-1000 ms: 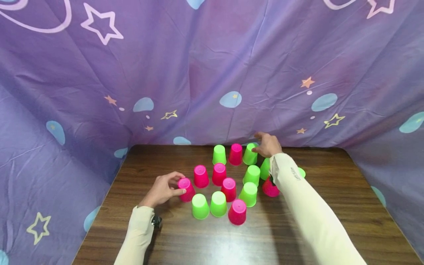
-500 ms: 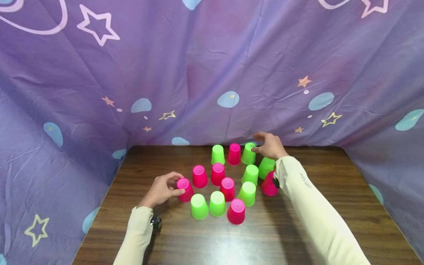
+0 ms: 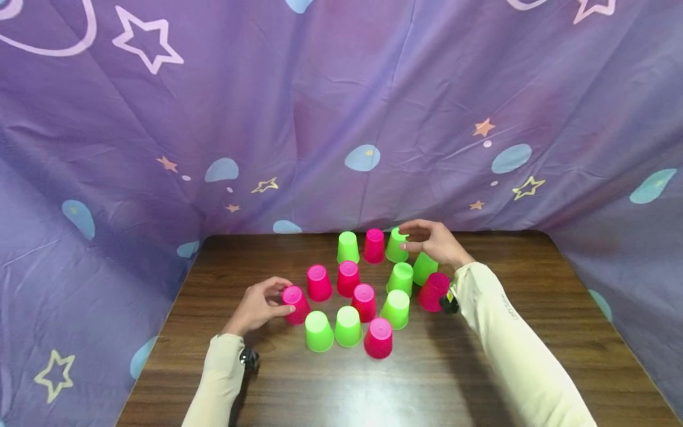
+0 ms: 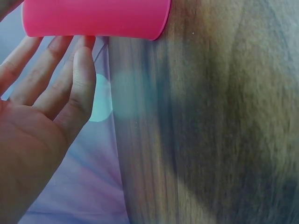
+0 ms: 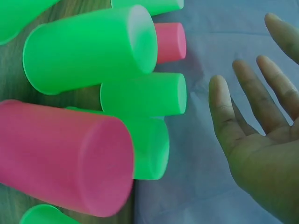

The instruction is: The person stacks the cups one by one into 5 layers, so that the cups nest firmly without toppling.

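My left hand (image 3: 260, 307) grips an upside-down pink cup (image 3: 296, 306) at the left end of the group, thumb at the front and fingers behind. In the left wrist view its fingertips touch the wall of that pink cup (image 4: 96, 17). At the back right, my right hand (image 3: 439, 244) hovers by a green cup (image 3: 396, 248), fingers spread. The right wrist view shows the right hand (image 5: 261, 126) holding nothing, apart from the cups. Below its wrist stand another green cup (image 3: 425, 270) and a pink cup (image 3: 433, 292).
Several more upside-down pink and green cups, such as a front pink cup (image 3: 379, 339) and a front green cup (image 3: 319, 332), stand in rows on the wooden table (image 3: 299, 385). A purple patterned cloth (image 3: 320, 118) hangs behind the table and at its sides.
My right hand has drawn slightly towards me and right. A green cup at the far right, seen a second ago, is now behind the sleeve. My left hand stays on its pink cup.
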Motion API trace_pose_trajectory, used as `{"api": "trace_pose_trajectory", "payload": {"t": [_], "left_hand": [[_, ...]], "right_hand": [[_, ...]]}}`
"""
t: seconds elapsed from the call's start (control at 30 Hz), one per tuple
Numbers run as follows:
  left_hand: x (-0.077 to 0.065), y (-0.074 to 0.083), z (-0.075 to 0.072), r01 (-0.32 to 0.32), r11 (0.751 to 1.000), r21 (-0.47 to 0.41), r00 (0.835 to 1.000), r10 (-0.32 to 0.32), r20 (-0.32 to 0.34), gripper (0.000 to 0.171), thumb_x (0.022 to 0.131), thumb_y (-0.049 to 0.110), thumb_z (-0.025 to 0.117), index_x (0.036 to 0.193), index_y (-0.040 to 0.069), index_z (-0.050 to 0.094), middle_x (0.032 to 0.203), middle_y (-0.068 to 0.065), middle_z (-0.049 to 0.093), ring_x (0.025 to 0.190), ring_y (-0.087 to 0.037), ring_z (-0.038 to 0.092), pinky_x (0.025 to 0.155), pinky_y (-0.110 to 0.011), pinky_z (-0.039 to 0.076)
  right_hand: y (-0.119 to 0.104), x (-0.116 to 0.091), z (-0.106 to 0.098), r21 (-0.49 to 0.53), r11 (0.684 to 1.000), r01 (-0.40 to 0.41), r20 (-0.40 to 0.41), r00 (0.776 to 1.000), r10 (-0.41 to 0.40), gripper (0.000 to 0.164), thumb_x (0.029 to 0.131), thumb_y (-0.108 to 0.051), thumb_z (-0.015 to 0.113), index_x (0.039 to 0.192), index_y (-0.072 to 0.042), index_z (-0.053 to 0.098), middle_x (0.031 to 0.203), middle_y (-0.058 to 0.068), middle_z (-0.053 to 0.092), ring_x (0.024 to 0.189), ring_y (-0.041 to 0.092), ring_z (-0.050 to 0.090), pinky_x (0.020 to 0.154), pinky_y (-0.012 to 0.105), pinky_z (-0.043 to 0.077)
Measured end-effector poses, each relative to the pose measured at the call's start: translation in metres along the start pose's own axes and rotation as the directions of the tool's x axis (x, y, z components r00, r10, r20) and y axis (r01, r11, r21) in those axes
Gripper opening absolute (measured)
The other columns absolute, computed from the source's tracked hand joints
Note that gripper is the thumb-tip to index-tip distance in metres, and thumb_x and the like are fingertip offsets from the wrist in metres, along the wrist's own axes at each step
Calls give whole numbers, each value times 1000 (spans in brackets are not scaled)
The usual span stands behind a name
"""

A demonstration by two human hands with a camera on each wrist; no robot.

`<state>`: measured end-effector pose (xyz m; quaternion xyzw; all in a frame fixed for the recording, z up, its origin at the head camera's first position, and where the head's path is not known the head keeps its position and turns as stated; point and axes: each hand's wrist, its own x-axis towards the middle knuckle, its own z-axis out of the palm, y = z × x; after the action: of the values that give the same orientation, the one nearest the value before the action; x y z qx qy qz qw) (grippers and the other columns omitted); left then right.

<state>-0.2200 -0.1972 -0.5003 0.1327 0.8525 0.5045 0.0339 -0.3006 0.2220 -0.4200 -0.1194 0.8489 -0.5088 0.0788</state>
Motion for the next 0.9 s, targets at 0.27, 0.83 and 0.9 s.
{"api": "trace_pose_trajectory", "payload": {"t": [0.27,0.83,0.9], "left_hand": [[-1,-1,-1,-1,999,-51,1000,1,1,49,76,8,86,121,2,65,119,-24,71,109,-38,70,87,-45,61],[-5,-1,-4,16,999,-36,999,-17,-34,46,76,9,86,117,6,68,115,-19,74,103,-27,72,82,-30,60],[-4,0,-5,14,1000,-22,999,-15,-40,45,76,10,86,117,7,68,114,-18,74,104,-28,71,83,-31,59]], "right_hand": [[5,-13,4,125,992,-26,-8,1000,27,51,87,-8,75,134,2,58,139,29,58,125,38,61,89,16,53],[23,-31,21,104,995,-9,-89,996,19,46,86,-10,77,130,-3,63,135,22,64,131,43,55,101,26,49],[24,-31,22,94,996,-7,-100,995,17,46,86,-11,77,130,-4,63,134,22,64,131,42,55,103,31,48]]}}
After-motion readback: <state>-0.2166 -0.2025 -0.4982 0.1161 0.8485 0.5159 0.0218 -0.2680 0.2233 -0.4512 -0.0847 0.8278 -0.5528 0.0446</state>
